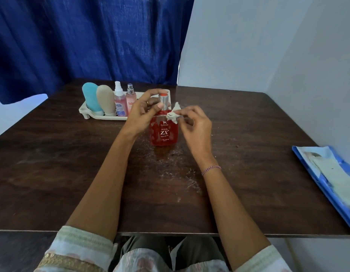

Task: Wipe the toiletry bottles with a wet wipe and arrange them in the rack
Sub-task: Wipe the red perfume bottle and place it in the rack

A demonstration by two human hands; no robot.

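Observation:
A red perfume bottle point(164, 132) with a silver neck and red cap stands upright on the dark wooden table point(72, 163). My left hand point(142, 112) grips its neck and cap from the left. My right hand point(195, 126) pinches a crumpled wet wipe point(173, 115) against the bottle's right shoulder. Behind, a cream rack point(83, 110) holds a blue tube point(90, 98), a beige tube point(106, 100), and two pink spray bottles, one with a white top point(119, 101) and one with a silver top point(131, 99).
A blue pack of wet wipes point(331, 177) lies open at the table's right edge. White smears mark the tabletop in front of the red bottle. A blue curtain hangs behind the table and a pale wall stands to the right.

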